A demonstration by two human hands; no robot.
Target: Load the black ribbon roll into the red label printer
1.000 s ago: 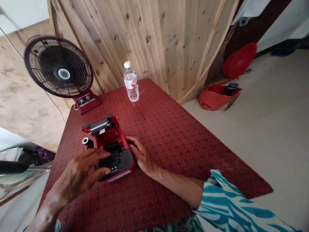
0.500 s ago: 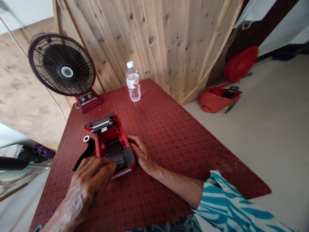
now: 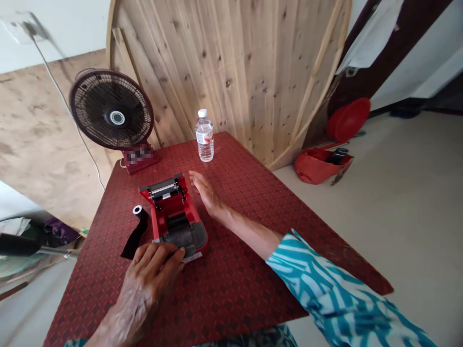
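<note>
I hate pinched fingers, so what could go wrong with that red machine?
The raised lid might swing down and pinch the left hand at the front edge of the red machine. The black roll beside it could get bumped, and its loose strip might crease or tangle.

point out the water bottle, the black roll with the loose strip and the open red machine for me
water bottle (image 3: 205, 139), head view, on its label
black roll (image 3: 139, 230), head view, on its loose strip
open red machine (image 3: 193, 212), head view, on its right side wall
</note>
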